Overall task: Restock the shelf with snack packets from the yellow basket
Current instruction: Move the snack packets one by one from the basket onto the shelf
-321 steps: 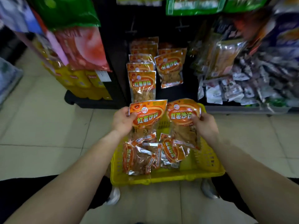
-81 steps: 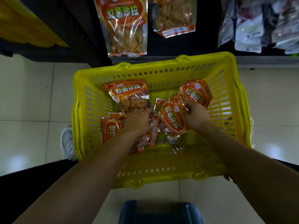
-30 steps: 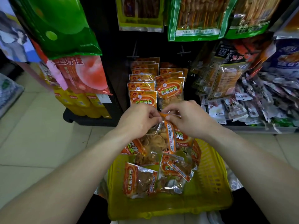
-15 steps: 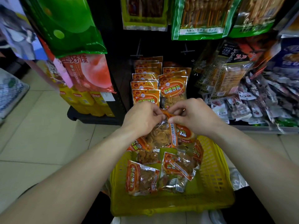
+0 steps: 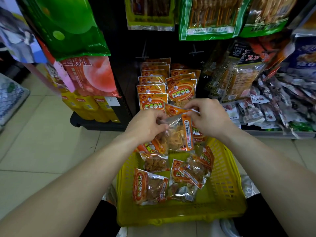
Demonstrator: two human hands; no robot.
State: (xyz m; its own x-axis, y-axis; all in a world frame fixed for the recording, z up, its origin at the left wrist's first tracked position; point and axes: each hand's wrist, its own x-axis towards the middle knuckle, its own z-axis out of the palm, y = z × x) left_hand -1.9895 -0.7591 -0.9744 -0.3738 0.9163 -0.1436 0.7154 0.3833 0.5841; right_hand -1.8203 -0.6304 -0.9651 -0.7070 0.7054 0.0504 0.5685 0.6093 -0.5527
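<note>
A yellow basket [image 5: 227,183] sits on the floor below me with several orange snack packets [image 5: 149,187] lying in it. My left hand [image 5: 147,124] and my right hand [image 5: 209,117] both pinch the top edge of an orange snack packet [image 5: 177,134], held above the basket's far end with its clear back side facing me. A second orange packet hangs behind it under my right hand. Just beyond my hands, two rows of the same orange packets [image 5: 181,93] hang on the dark shelf.
Green bags [image 5: 68,26] and a pink peach bag [image 5: 92,76] hang at the left, yellow boxes [image 5: 85,106] below them. Green skewer packs [image 5: 210,16] hang overhead. Mixed small packets [image 5: 273,106] crowd the right shelf. Beige floor tiles [image 5: 42,142] lie at the left.
My hands have risen slightly with the packet toward the hanging rows. The top edge of the packet now shows spread between my fingers.
</note>
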